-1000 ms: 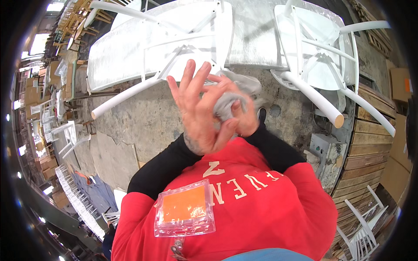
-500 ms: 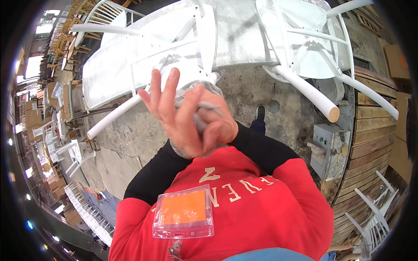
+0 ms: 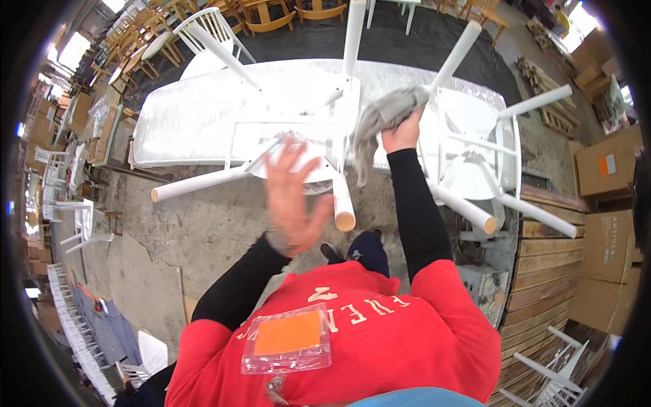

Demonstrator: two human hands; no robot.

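A crumpled grey cloth (image 3: 388, 114) hangs from my right hand (image 3: 405, 130), which is closed on it beside the upturned legs of a white chair (image 3: 468, 108) on the right. My left hand (image 3: 293, 193) is raised with its fingers spread and nothing in it, slightly blurred by motion. Behind that hand another white chair (image 3: 288, 95) lies upside down, its legs pointing up and toward me. Both chairs rest on a long table covered in clear plastic wrap (image 3: 180, 119). One chair leg (image 3: 344, 203) with a bare wooden end stands just right of my left hand.
Cardboard boxes (image 3: 603, 237) and wooden slats (image 3: 542, 278) line the right side. A grey metal box (image 3: 483, 288) sits by the slats. White chairs (image 3: 88, 220) stand at the left, and wooden chairs (image 3: 268, 15) fill the far side. The floor (image 3: 146, 247) is worn concrete.
My hands were together with the grey cloth between them; now they are apart. The right has reached forward and right with the cloth. My view has tilted up toward the far side.
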